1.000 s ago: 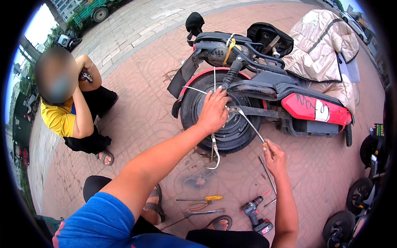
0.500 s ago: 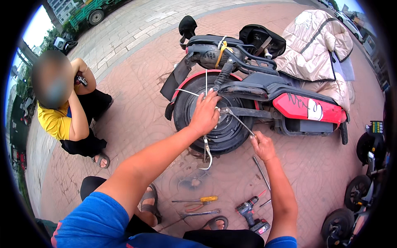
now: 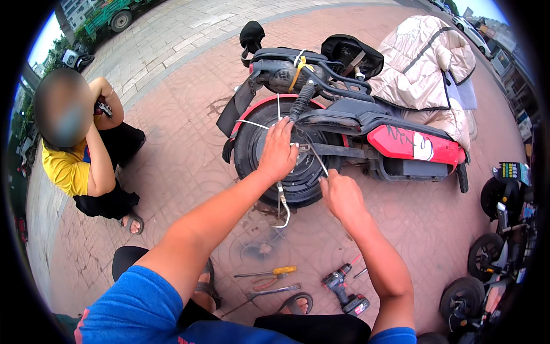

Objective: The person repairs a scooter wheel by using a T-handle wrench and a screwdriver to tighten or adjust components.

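Your right hand is closed around the near end of a wrench, whose far end meets the middle of the scooter's wheel. Your left hand lies over the hub, just left of the wrench's far end; I cannot tell whether that grip pinches something or only presses.

The wheel sits mid-scene, at the left end of the scooter, with a swingarm running right from the hub. Two white ties show at its far left part, and a bent rod juts from its near edge. On the near paving lie a screwdriver, pliers, a spanner and, to their right, a drill. A person crouches at left, well apart from the wheel.

If the wrench is only partly seated, a hard pull could make it slip, and your right knuckles could strike the wheel or swingarm. Your left fingers are close enough to be nipped if it jumps. Heavy force could also rock the scooter if it is poorly braced.

Your left hand hides much of the hub, so the wrench's seating is hard to make out. Your right hand covers the wrench's near end. The other scooters at far right are partly cut off by the dark rim.
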Available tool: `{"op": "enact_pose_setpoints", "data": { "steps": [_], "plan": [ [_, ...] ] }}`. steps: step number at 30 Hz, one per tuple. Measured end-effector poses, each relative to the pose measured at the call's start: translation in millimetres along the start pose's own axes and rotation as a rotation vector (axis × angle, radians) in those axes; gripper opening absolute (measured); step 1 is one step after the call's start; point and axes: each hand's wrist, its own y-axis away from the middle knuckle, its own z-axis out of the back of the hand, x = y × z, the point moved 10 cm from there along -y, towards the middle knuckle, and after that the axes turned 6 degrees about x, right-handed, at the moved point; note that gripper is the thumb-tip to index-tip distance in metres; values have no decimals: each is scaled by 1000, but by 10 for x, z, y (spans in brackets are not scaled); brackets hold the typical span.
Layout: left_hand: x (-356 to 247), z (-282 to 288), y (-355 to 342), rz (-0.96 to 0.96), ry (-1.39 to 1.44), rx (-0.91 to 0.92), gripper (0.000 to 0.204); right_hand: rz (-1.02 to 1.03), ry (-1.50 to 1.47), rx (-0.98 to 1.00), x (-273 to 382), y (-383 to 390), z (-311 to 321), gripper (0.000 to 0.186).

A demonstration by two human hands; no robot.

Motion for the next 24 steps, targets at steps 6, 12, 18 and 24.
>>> {"op": "enact_pose_setpoints", "data": {
  "steps": [6, 12, 18, 24],
  "plan": [
    [59, -115, -18, 30, 25, 68, 70, 16, 17, -65, 153, -31, 344, 31],
    [80, -196, -68, 238, -263, 90, 109, -215, -353, -141, -788, 1755, -849, 34],
    [-68, -190, -116, 514, -324, 242, 128, -428, -551, 173, -768, 2888, -2891, 32],
    [-98, -241, -207, 425, -363, 158, 123, -416, -516, 236, -679, 2916, -3412, 28]
  ]
}}
